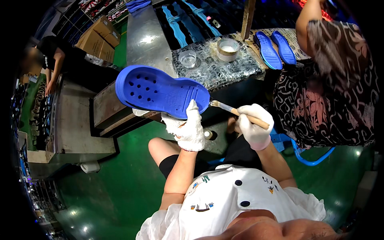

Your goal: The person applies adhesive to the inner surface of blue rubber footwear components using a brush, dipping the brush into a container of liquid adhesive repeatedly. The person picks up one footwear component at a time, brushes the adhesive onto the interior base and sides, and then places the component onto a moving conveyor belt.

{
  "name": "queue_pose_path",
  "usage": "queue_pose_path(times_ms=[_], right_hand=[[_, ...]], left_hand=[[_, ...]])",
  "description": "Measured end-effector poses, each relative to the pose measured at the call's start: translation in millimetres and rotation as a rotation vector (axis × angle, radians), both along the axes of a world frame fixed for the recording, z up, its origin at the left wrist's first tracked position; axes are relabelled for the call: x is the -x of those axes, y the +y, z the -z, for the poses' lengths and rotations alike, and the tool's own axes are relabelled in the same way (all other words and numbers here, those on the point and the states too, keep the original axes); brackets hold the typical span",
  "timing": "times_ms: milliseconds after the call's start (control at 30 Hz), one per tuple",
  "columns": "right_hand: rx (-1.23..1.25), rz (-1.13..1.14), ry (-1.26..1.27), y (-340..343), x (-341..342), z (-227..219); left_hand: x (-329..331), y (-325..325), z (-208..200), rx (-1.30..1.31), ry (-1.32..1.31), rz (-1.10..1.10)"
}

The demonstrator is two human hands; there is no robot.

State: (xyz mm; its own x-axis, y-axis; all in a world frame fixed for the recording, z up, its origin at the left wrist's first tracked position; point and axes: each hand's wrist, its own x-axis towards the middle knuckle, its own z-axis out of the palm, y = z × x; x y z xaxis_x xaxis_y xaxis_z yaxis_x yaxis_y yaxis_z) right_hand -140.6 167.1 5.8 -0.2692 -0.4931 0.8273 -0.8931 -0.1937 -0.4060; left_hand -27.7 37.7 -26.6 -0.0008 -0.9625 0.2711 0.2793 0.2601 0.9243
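My left hand [187, 128] gripped the blue clog sole [160, 92], long axis running leftward from it, while my right hand [254, 126] clamped the brush [236, 112], bristles at its heel.

white cotton gloves, white buttoned blouse, black shorts

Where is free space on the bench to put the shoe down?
Bare metal strip left of the patterned mat, beside the cardboard boxes. The mat is crowded: clear cup, tape roll, blue insoles.
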Motion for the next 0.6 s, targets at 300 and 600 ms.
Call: queue_pose_path(times_ms=[300,600], right_hand=[[-0.007,0.053,-0.067,3.7,4.2,1.6],[0.028,-0.068,-0.141,4.4,4.1,10.4]], left_hand=[[0.4,5.6,-11.1,-0.043,0.05,0.021],[-1.1,2.8,-0.9,-0.012,-0.043,-0.027]])
